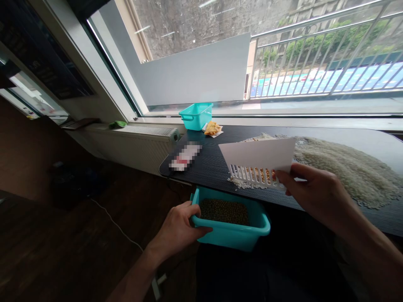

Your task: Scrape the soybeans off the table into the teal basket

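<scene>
My left hand grips the near left corner of a turquoise plastic basin, its thumb over the rim. The basin sits below the table's front edge, above my lap, and holds small greenish-brown beans. In my right hand is a thin white plate with a row of slots along its lower edge, pinched at the right end. It stands tilted over the table. Yellow-orange kernels show through the slots; part of them is hidden behind the plate. White rice-like grains lie under it.
A wide heap of whitish grain covers the right side of the dark table. Farther back stand another turquoise basin and a crumpled yellow packet. A blurred-out flat item lies at left. Beyond are a radiator and window.
</scene>
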`<act>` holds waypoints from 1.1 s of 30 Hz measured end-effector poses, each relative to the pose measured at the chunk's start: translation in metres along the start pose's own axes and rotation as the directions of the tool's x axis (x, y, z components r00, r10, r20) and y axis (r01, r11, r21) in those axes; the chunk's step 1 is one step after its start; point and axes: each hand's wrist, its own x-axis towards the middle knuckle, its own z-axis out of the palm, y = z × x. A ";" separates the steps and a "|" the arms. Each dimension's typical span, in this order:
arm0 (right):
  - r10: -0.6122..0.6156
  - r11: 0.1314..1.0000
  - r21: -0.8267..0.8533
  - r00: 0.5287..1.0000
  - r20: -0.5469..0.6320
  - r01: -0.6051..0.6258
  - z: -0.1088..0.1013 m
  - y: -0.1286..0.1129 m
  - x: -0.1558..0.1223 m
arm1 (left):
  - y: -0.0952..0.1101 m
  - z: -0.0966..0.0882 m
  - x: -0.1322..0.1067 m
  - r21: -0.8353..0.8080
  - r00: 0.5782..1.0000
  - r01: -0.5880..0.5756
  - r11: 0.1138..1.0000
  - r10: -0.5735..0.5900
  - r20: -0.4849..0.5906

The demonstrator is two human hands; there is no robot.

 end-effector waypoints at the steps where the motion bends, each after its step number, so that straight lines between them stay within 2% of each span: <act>1: -0.001 1.000 0.005 1.000 0.005 0.001 0.002 0.000 0.000 | 0.000 0.000 0.000 0.002 1.000 0.002 1.000 -0.002 0.001; 11: 0.018 1.000 0.013 1.000 -0.010 -0.018 -0.001 -0.003 -0.001 | -0.002 0.001 0.000 0.004 1.000 -0.015 1.000 0.015 -0.012; 18: -0.039 0.996 0.076 0.999 -0.015 0.040 0.013 0.000 0.004 | -0.001 0.000 0.000 -0.007 1.000 -0.002 1.000 0.001 -0.005; 25: 0.001 1.000 0.019 1.000 -0.006 -0.001 0.004 0.001 -0.001 | -0.002 0.001 0.000 -0.006 1.000 -0.011 1.000 0.011 -0.006; 33: -0.047 0.994 0.098 0.998 -0.042 0.051 0.018 0.005 0.004 | -0.001 0.001 0.001 -0.014 1.000 -0.006 1.000 0.005 -0.025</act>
